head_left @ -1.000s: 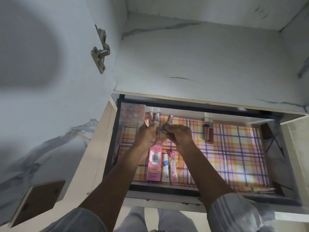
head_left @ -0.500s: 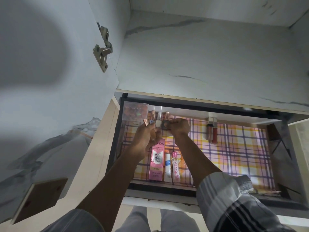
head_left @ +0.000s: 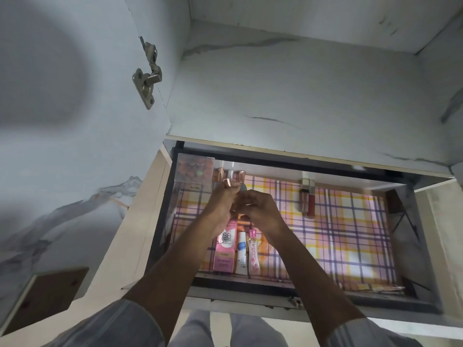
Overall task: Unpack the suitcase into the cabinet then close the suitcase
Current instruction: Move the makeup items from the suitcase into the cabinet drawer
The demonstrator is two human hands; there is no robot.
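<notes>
I am looking down at both forearms reaching forward into the open drawer (head_left: 288,288), and the two hands are meeting just above its plaid liner (head_left: 350,234). The left hand (head_left: 223,205) is curling its fingers around a small tube with a copper cap (head_left: 227,182), the cap poking out above the knuckles. The right hand (head_left: 260,209) is bending its fingers inward beside it, pinching a small grey round piece (head_left: 242,188) that is showing between the two hands; I cannot tell what that piece is. Below the wrists three items are lying side by side near the drawer's front edge: a pink box (head_left: 225,249) reading "BB+ CREAM" and "IVORY", a slim white tube (head_left: 242,254) whose blue label is too small to read, and a pink-capped bottle (head_left: 253,252) with red script that looks like "Gulabari". A clear case (head_left: 195,169) of orange-toned pans is sitting in the far left corner, copper-topped bottles (head_left: 230,172) are standing just beside it, and two lip glosses (head_left: 307,196) are lying further right. Compared with half a second ago, the hands are sitting a little lower in the drawer and closer together, and the right sleeve has dropped almost out of view. The suitcase is not showing here.
</notes>
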